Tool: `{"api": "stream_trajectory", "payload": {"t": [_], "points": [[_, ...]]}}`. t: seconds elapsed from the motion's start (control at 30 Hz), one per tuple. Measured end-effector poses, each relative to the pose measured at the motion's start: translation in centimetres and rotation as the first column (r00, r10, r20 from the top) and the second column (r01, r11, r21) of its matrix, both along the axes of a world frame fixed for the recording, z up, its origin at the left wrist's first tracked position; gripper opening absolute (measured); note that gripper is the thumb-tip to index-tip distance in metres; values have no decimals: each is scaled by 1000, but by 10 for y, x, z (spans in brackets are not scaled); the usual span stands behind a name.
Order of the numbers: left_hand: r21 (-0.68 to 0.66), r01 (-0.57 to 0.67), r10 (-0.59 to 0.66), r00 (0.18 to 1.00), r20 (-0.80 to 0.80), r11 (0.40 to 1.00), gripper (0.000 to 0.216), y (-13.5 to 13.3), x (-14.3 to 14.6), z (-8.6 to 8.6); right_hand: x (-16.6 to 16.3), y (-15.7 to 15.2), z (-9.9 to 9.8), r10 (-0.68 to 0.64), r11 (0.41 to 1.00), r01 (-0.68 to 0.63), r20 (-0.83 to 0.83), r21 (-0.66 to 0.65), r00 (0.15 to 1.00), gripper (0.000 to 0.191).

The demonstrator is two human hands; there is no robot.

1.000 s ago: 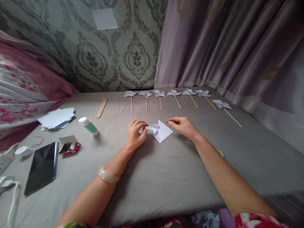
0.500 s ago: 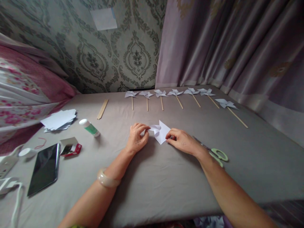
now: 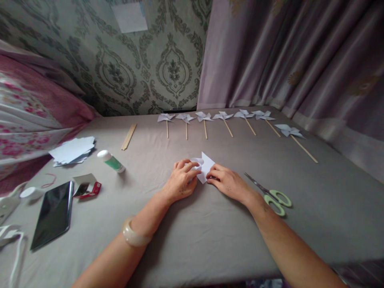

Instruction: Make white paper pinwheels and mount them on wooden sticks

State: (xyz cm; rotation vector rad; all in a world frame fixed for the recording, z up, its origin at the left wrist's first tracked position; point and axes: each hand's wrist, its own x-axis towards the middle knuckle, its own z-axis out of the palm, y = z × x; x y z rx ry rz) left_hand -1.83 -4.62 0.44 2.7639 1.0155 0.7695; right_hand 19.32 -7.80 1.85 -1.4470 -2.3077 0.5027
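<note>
A small white paper square [image 3: 206, 165], partly folded into a pinwheel shape, lies on the grey cloth in the middle of the surface. My left hand [image 3: 181, 181] rests on its left side with fingers curled, pinching a folded flap. My right hand [image 3: 227, 183] presses the paper's lower right corner with bent fingers. Both hands cover much of the sheet. Green-handled scissors [image 3: 271, 194] lie just right of my right wrist.
Several finished paper pinwheels on sticks [image 3: 222, 120] lie in a row at the back. Bare sticks [image 3: 129, 136], a glue stick [image 3: 111, 161], a stack of white paper [image 3: 73, 150], a small red box [image 3: 87, 187] and a phone [image 3: 54, 212] sit on the left.
My right hand came from the paper's upper right to its lower right corner. My left hand closed in over the paper's left side. The scissors are now uncovered.
</note>
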Motion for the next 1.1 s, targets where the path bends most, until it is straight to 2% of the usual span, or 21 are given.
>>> {"api": "stream_trajectory", "payload": {"t": [0.37, 0.57, 0.67, 0.73, 0.8, 0.87, 0.97, 1.03, 1.1], "points": [[-7, 2, -2, 998, -69, 1000, 28, 2, 0, 1, -4, -1, -3, 31, 994, -44, 128, 102, 991, 14], [17, 12, -11, 999, -46, 1000, 27, 2, -1, -1, -4, -2, -4, 44, 992, -57, 111, 117, 993, 13], [34, -28, 25, 996, 80, 999, 21, 3, 0, 3, -3, -2, -1, 19, 992, -23, 33, 127, 999, 11], [9, -102, 97, 968, 230, 995, 18, 5, 0, 9, 0, -1, 1, -68, 984, 76, -54, 159, 996, 11], [-43, -198, 199, 900, 387, 979, 15, 5, -3, 17, 3, 0, 3, -176, 954, 207, -152, 218, 973, 21], [-105, -296, 309, 818, 486, 949, 15, 3, -10, 26, 5, 1, 4, -250, 904, 314, -237, 290, 939, 31], [-192, -453, 484, 719, 499, 871, 16, -6, -32, 34, 6, 1, 5, -289, 840, 399, -319, 368, 903, 38], [-249, -579, 619, 624, 478, 776, 18, -15, -53, 35, 5, -1, 6, -290, 828, 415, -346, 378, 892, 38], [-324, -699, 747, 459, 481, 638, 22, -23, -77, 32, 2, -2, 6, -274, 837, 405, -359, 369, 892, 38]]}}
